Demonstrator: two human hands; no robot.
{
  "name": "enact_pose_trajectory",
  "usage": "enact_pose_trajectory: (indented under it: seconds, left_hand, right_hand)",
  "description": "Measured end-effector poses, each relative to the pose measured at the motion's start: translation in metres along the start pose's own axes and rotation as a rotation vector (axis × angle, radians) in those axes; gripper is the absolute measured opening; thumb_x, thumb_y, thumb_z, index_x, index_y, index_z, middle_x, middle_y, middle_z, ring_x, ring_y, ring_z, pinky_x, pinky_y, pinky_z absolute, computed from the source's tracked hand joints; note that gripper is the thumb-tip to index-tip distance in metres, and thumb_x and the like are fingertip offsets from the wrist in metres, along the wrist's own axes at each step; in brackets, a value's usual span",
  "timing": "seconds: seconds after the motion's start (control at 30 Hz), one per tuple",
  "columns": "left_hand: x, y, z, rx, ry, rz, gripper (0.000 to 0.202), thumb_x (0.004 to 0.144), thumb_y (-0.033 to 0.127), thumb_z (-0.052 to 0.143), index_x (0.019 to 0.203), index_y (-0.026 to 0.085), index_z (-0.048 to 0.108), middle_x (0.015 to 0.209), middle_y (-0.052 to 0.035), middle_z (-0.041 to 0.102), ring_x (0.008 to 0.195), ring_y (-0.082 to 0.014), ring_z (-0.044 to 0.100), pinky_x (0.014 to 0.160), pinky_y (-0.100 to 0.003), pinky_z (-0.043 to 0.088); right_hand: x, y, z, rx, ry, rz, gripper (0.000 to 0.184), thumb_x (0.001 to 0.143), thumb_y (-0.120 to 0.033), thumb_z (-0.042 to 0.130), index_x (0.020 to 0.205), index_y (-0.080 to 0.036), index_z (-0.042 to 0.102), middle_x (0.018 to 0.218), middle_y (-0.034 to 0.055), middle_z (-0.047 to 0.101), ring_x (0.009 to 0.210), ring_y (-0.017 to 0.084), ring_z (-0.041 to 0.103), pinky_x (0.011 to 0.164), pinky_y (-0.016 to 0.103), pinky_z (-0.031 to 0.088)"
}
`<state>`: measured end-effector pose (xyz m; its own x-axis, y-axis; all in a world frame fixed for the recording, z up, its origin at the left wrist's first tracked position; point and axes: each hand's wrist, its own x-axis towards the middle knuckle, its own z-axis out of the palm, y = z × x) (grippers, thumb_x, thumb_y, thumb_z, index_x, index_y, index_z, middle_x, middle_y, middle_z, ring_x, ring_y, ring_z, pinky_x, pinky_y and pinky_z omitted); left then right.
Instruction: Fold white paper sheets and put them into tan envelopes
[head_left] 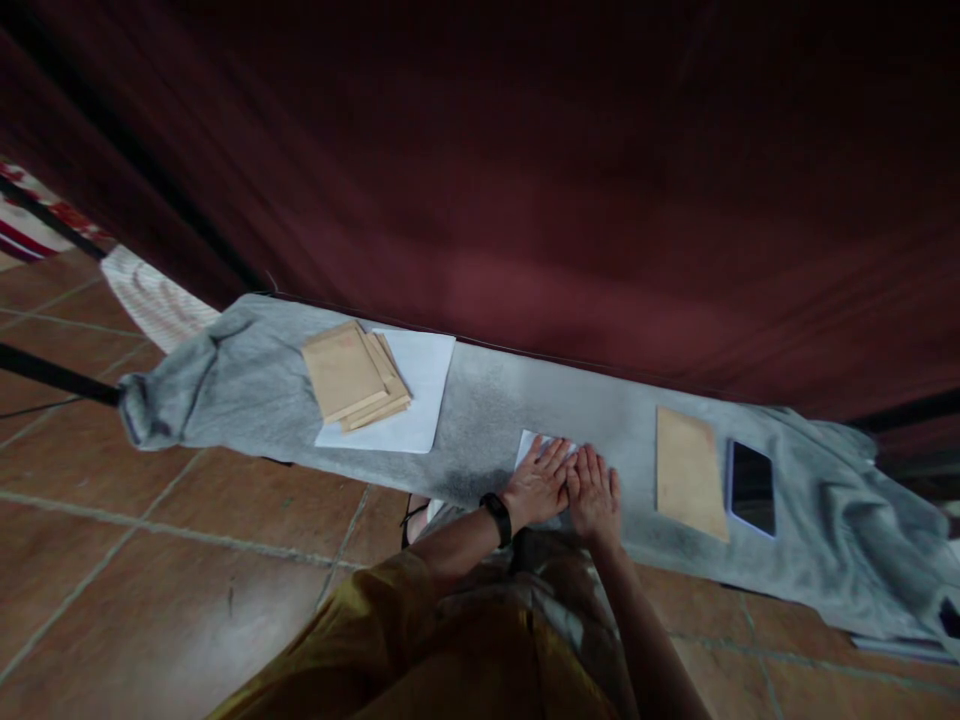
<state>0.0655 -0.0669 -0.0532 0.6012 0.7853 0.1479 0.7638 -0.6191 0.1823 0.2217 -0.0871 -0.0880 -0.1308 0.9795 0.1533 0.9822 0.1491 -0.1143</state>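
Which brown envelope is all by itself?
The envelope beside the phone, alone on the grey cloth; the others are stacked together, overlapping the white paper.

We rest our left hand [536, 490] and right hand [595, 495] on white paper [526, 444], stacked brown envelopes [345, 372] left of it, phone [751, 487] right.

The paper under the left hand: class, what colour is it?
The paper is white, best seen in the head view, beside the left hand.
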Motion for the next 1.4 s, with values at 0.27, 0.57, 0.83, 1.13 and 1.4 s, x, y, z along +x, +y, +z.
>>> enact_pose_trajectory:
  seconds: [0.27, 0.57, 0.83, 1.13, 1.4]
  left_hand:
    - [-0.003, -0.008, 0.0, -0.021, 0.024, -0.024, 0.062, 0.099, 0.043, 0.042, 0.156, 0.019, 0.037, 0.163, -0.011, 0.037, 0.154, -0.0296, 0.025, 0.125, -0.062, 0.008]
    - [-0.019, -0.03, 0.0, -0.016, 0.067, -0.165, 0.07, 0.101, 0.055, 0.038, 0.155, 0.012, 0.036, 0.163, -0.0159, 0.037, 0.154, -0.0266, 0.026, 0.127, -0.051, 0.014]
    - [-0.037, -0.041, -0.005, 0.026, 0.103, -0.232, 0.072, 0.101, 0.057, 0.037, 0.158, 0.013, 0.031, 0.162, -0.0156, 0.038, 0.152, -0.0264, 0.03, 0.125, -0.05, 0.02]
    - [-0.039, -0.043, -0.002, 0.043, 0.106, -0.23, 0.075, 0.101, 0.06, 0.037, 0.156, 0.01, 0.034, 0.162, -0.0179, 0.036, 0.153, -0.0276, 0.029, 0.125, -0.051, 0.022]
    - [-0.041, -0.041, -0.003, 0.019, 0.077, -0.249, 0.079, 0.099, 0.065, 0.035, 0.156, 0.01, 0.034, 0.163, -0.0161, 0.035, 0.153, -0.0266, 0.028, 0.125, -0.049, 0.024]
  right_hand:
    - [-0.002, -0.002, 0.005, -0.022, 0.051, 0.0, 0.057, 0.106, -0.033, 0.027, 0.16, -0.017, 0.031, 0.165, 0.0119, 0.032, 0.152, 0.029, 0.028, 0.122, 0.053, 0.018]
    - [0.0, -0.008, 0.002, -0.007, 0.11, 0.023, 0.057, 0.107, -0.037, 0.026, 0.159, -0.012, 0.032, 0.161, 0.0142, 0.041, 0.149, 0.028, 0.035, 0.122, 0.051, 0.02]
    - [-0.009, -0.001, 0.003, 0.023, 0.207, 0.031, 0.061, 0.107, -0.042, 0.029, 0.16, -0.013, 0.029, 0.158, 0.0174, 0.044, 0.145, 0.029, 0.042, 0.121, 0.05, 0.024]
    - [-0.024, 0.003, 0.003, 0.008, 0.319, 0.013, 0.061, 0.108, -0.037, 0.029, 0.162, -0.012, 0.018, 0.157, 0.0204, 0.044, 0.145, 0.03, 0.041, 0.117, 0.052, 0.031]
    - [-0.046, -0.02, 0.005, 0.096, 0.294, -0.1, 0.058, 0.106, -0.041, 0.029, 0.157, -0.015, 0.036, 0.155, 0.0192, 0.048, 0.142, 0.032, 0.046, 0.118, 0.054, 0.032]
